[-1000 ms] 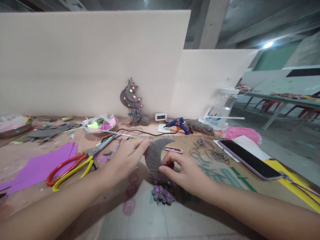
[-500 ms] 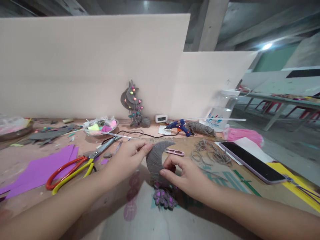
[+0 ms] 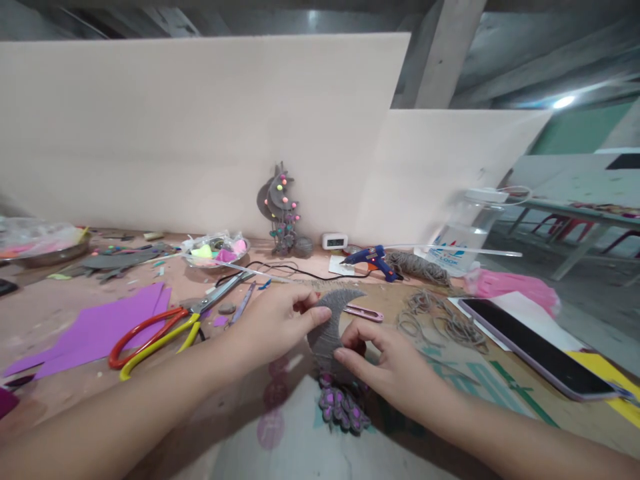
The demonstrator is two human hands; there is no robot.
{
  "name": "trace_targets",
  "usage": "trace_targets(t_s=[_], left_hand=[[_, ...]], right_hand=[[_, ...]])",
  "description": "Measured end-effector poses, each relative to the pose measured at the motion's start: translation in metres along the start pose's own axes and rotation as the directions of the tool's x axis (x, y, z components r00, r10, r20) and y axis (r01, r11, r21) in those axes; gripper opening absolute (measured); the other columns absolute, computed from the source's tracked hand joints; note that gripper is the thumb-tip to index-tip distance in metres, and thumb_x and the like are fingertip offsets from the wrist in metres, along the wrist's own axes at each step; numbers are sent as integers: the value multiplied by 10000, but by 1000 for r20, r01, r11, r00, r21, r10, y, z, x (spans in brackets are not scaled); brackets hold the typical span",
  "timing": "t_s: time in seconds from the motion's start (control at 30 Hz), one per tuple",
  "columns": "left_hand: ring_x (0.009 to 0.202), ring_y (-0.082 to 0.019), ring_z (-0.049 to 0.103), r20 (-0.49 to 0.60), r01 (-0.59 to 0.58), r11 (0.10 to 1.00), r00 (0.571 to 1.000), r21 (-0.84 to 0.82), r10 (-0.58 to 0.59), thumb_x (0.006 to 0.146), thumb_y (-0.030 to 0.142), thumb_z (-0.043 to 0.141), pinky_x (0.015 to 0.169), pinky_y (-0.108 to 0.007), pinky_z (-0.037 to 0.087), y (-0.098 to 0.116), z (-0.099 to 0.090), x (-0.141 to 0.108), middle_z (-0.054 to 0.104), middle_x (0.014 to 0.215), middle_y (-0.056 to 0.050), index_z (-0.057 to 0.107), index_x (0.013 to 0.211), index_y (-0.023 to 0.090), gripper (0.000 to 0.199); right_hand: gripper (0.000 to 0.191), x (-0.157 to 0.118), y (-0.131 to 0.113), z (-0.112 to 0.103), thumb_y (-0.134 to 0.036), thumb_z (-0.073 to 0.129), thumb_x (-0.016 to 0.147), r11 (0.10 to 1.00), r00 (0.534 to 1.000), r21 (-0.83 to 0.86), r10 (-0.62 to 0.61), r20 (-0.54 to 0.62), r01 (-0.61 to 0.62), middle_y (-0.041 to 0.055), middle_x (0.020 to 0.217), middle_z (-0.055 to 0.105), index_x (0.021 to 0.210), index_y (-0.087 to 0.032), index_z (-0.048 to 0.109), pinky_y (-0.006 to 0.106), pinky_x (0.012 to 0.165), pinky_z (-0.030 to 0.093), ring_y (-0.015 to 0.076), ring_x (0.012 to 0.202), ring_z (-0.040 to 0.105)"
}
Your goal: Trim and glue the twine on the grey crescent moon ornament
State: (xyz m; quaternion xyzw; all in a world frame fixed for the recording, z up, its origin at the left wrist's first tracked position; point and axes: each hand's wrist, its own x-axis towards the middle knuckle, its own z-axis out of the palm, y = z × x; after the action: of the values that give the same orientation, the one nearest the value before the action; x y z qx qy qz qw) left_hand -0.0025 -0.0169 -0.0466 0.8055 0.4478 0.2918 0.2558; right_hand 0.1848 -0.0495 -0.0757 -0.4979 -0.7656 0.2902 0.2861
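A grey, yarn-wrapped crescent moon is held upright between my two hands, its tip pointing right. My left hand pinches its upper left edge between thumb and fingers. Lower on the inner curve, my right hand grips it with thumb and forefinger. Below the crescent hang grey petal-like pieces with purple centres, close to the board. Behind my right hand lies a pink utility knife. Red and yellow-handled scissors rest left of my left hand.
Farther back are a blue glue gun, a white digital clock, a finished moon ornament and a foil dish. Loose yarn, a phone and a clear bottle are on the right. Purple sheets lie left.
The view has turned slightly left, so everything sits farther right. My left thumb has come farther over the crescent's upper face. Both hands still hold it.
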Motion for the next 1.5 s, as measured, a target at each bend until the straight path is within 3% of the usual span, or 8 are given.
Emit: trace_targets(t_s=[0.13, 0.23, 0.43, 0.73, 0.93, 1.13, 1.3, 1.5], left_hand=[[610, -139, 479, 23, -68, 997, 997, 21, 68, 882, 313, 410, 561, -251, 329, -3, -3, 2, 481, 590, 27, 455, 589, 178, 326], [707, -158, 537, -27, -93, 992, 996, -85, 91, 920, 334, 332, 651, -269, 390, -6, -3, 4, 576, 693, 0, 535, 662, 175, 364], [697, -159, 576, -47, 26, 981, 998, -194, -36, 782, 351, 587, 618, -250, 431, -2, 0, 1, 627, 723, -3, 599, 759, 170, 183], [729, -147, 552, -94, -99, 979, 992, -179, 83, 914, 354, 367, 662, -251, 418, -7, 0, 2, 605, 731, -8, 595, 732, 169, 346], [479, -87, 472, 32, 85, 923, 996, -374, -79, 809, 451, 550, 433, -184, 357, -18, 14, 5, 524, 581, 38, 587, 753, 165, 293], [309, -66, 382, 91, 281, 708, 951, -648, -295, 815, 530, 499, 308, -151, 300, -37, 41, 4, 452, 431, 81, 501, 809, 187, 342], [386, -53, 456, 72, 253, 747, 961, -615, -265, 822, 466, 521, 360, -124, 362, -36, 54, 0, 494, 492, 68, 531, 867, 159, 310], [475, -53, 491, 101, 211, 776, 977, -594, -188, 833, 368, 536, 425, -137, 420, -33, 59, -6, 533, 625, 46, 555, 943, 155, 240]], right_hand=[[142, 0, -1, 0, -247, 539, 792, 1000, 1000, 12, 3, 1, -3, -11, 646, 551, 666, -189, 507, 233, 581, 392, 128, 623, 498], [139, -1, 1, 1, -249, 541, 797, 1000, 1000, 22, -10, -7, 10, -8, 656, 556, 677, -186, 512, 235, 588, 391, 128, 630, 501], [121, -2, 6, 3, -236, 534, 800, 998, 997, 4, -64, 35, 64, -11, 660, 549, 696, -179, 513, 232, 584, 386, 122, 624, 500], [127, -3, 6, 4, -234, 547, 799, 996, 996, -5, -90, 3, 90, -11, 656, 551, 690, -174, 520, 224, 584, 391, 121, 632, 505], [147, 2, 4, -9, -266, 543, 821, 994, 994, -2, -107, -4, 107, -17, 652, 558, 709, -171, 538, 221, 582, 398, 114, 620, 510], [224, 29, 29, -45, -310, 471, 882, 965, 986, -225, -152, -64, 134, 33, 786, 645, 837, -162, 633, 258, 626, 427, 149, 696, 570], [334, 40, 71, -41, -325, 610, 813, 841, 955, -484, -295, -35, 242, 110, 1057, 613, 1110, -174, 610, 367, 859, 424, 232, 999, 541], [258, 40, 80, -24, -230, 438, 910, 737, 951, -615, -302, 71, 280, 99, 880, 592, 1040, -153, 647, 320, 781, 433, 193, 842, 536]])
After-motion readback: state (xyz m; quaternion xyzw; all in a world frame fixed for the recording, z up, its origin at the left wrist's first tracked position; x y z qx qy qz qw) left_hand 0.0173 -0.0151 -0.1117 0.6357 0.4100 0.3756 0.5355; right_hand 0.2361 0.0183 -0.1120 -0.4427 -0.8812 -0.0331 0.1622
